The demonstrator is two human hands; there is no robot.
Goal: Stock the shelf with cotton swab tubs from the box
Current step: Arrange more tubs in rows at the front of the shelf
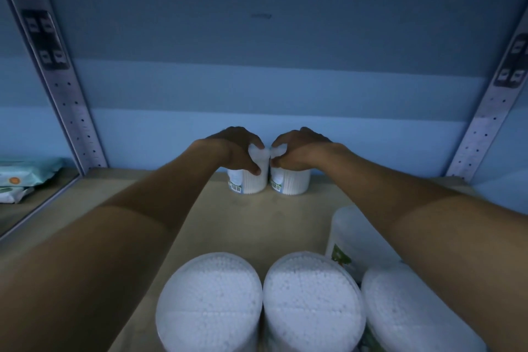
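Three tubs [314,303] are seen nearest, at the shelf [285,223] front. Two tubs are being set at the back: left tub [248,180] gripped by left hand [237,148], right tub [291,183] by right hand [300,148], fingers curled over lids. Release is judged next.

Both hands, left [238,148] and right [300,151], grip two upright tubs [251,183] [294,184] side by side at the shelf's [200,223] back.

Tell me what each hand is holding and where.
Each grips a cotton swab tub by its top: left hand the left tub, right hand the right tub.
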